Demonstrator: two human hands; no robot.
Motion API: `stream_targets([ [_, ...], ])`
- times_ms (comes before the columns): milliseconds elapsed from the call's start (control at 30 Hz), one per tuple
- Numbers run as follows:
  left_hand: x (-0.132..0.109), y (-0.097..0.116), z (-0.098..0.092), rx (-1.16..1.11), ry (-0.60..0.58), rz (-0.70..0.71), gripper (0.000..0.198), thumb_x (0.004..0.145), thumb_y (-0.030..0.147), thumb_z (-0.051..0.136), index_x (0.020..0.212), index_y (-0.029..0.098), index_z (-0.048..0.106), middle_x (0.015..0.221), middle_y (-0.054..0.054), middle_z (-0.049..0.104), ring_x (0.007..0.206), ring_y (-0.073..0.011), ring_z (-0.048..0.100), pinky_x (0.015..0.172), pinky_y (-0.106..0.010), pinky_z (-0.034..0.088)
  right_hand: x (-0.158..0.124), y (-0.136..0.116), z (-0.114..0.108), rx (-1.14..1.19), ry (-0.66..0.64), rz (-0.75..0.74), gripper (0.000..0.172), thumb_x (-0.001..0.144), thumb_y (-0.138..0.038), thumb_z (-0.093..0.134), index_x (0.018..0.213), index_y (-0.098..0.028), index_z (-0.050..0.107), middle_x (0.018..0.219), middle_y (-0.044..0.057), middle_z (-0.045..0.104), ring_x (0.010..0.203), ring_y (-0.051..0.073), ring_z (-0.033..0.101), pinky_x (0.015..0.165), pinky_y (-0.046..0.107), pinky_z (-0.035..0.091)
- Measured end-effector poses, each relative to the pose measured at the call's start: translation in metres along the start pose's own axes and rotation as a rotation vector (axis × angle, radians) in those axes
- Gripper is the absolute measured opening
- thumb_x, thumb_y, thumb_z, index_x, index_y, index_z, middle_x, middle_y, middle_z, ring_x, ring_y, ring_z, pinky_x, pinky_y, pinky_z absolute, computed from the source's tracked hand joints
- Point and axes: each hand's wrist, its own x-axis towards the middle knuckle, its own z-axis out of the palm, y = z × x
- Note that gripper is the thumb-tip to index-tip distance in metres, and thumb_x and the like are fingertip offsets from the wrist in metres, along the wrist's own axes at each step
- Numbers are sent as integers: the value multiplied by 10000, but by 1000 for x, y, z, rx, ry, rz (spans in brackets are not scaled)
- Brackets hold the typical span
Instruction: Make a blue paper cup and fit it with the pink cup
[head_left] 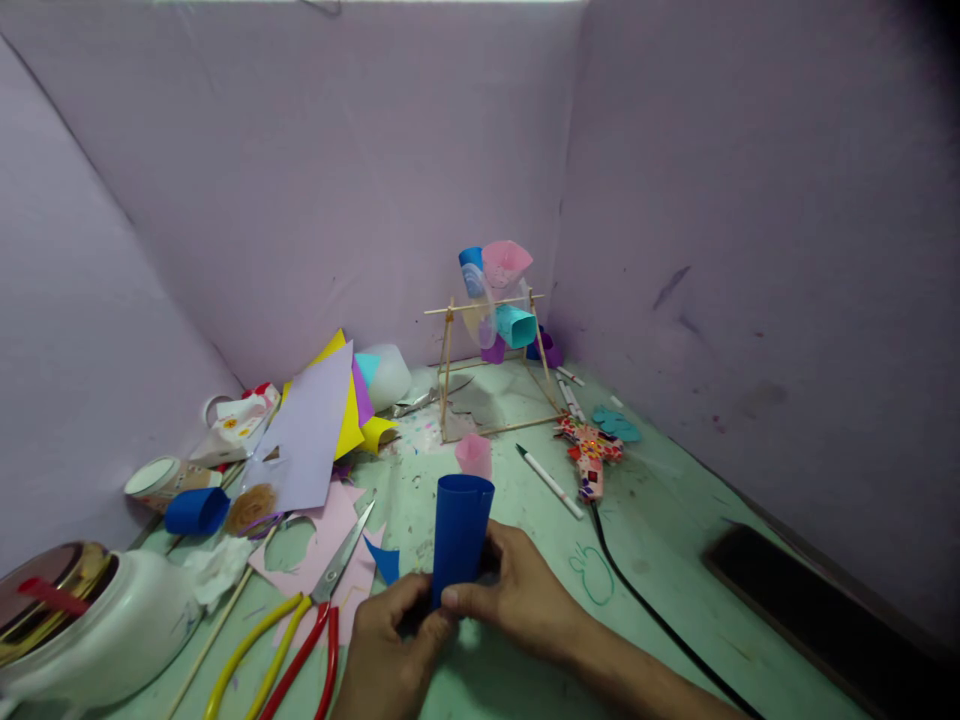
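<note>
A dark blue paper tube (463, 530) stands upright between my two hands, its open top facing away from the tabletop. My left hand (397, 640) pinches its lower left edge, while my right hand (510, 590) wraps the lower right side with the thumb across the front. Just beyond the tube is a small pink paper cup (474, 456). A blue paper scrap (384, 560) lies left of the tube, close to scissors (330, 590) with one yellow and one red handle.
At the back stands a stick frame (448, 375) carrying a wheel with coloured paper cups (516, 326). Paper sheets (307, 430) and a white pot (142, 630) are on the left. A marker (551, 483), a patterned glue gun (591, 460) with black cord and a dark phone (810, 610) lie right.
</note>
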Motion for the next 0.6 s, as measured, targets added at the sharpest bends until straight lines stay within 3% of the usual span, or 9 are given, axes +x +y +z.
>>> stream_targets([
  [233, 3, -5, -3, 41, -59, 30, 301, 752, 387, 581, 893, 170, 735, 752, -23, 723, 711, -213, 636, 637, -251, 500, 4, 10, -5, 8, -27, -13, 276, 524, -166, 742, 759, -151, 599, 689, 1, 630, 657, 165, 567, 626, 284, 453],
  [433, 3, -9, -5, 80, -71, 48, 224, 755, 337, 583, 728, 161, 720, 664, -16, 701, 634, -181, 611, 566, -219, 470, 4, 12, -6, 19, -57, -6, 273, 528, -183, 752, 748, -145, 595, 677, 1, 618, 645, 166, 570, 635, 298, 455],
  [600, 2, -6, -6, 87, -68, 27, 233, 759, 347, 583, 727, 161, 720, 678, -21, 708, 639, -188, 619, 579, -232, 476, 4, 11, -6, 33, -67, 0, 283, 528, -193, 759, 747, -146, 586, 663, -5, 609, 634, 160, 566, 640, 300, 458],
])
